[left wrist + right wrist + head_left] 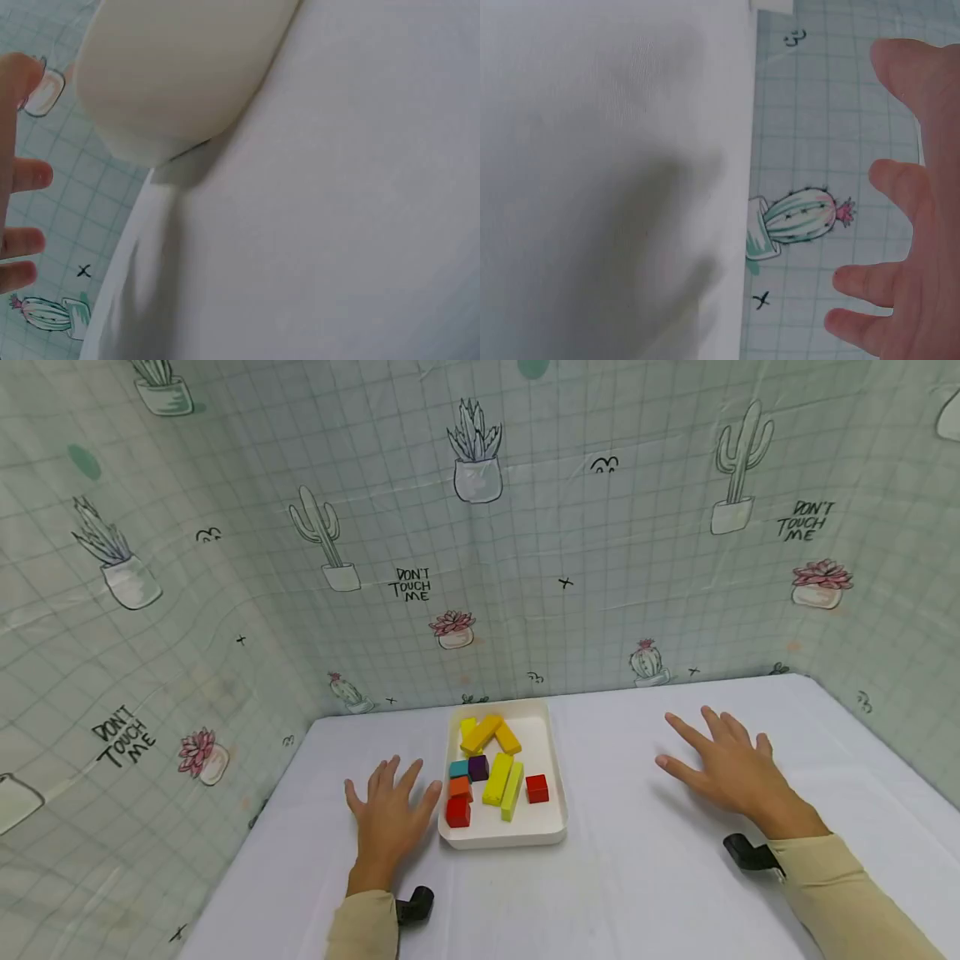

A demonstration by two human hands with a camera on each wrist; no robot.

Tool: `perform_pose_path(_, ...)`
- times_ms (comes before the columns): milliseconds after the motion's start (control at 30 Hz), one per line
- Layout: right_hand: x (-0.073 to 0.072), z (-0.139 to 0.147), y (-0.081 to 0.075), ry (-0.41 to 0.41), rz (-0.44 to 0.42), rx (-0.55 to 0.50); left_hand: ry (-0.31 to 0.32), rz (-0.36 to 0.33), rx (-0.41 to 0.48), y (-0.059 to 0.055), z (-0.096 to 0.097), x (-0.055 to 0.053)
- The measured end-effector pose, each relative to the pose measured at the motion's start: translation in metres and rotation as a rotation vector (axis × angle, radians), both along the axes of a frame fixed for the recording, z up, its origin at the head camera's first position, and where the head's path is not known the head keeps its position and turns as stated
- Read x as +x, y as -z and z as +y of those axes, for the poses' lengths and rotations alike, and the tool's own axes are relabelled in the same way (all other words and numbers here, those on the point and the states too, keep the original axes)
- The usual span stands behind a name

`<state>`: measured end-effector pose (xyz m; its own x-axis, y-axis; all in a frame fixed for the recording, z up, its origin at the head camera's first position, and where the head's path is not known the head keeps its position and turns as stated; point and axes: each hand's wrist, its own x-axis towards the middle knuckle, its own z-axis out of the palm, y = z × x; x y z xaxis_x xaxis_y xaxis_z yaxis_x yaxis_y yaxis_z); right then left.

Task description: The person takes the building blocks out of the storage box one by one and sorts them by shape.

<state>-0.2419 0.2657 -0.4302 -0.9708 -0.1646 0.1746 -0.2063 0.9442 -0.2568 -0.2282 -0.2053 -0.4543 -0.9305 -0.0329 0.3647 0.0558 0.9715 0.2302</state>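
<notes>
A white tray [501,841] stands in the middle of the table in the head view. Inside lie several yellow blocks [498,779], two red blocks [537,788], an orange block [460,788], a teal block [459,769] and a dark purple block [478,767]. My left hand [392,818] is spread just left of the tray, holding nothing; the left wrist view shows the tray's outer side [180,75] near it. Well to the tray's right, my right hand [731,768] hovers over the table with fingers apart and nothing in its grasp.
A white cloth covers the table [615,877]. Behind and on both sides hangs a grid-patterned curtain [540,543] printed with cacti and lettering. Each wrist carries a black camera mount [417,906].
</notes>
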Motion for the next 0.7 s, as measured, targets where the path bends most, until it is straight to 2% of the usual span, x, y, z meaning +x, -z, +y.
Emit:
perform_pose_path(267,-0.004,-0.015,0.003,-0.074,0.03,-0.073,0.016,-0.047,0.298,0.004,0.019,-0.003)
perform_pose_path(500,-0.005,-0.032,0.007,-0.119,-0.053,-0.195,0.014,-0.022,0.382,0.007,0.025,-0.004)
perform_pose_path(700,-0.007,-0.046,0.009,-0.161,-0.027,-0.244,0.01,0.002,0.41,0.008,0.028,-0.004)
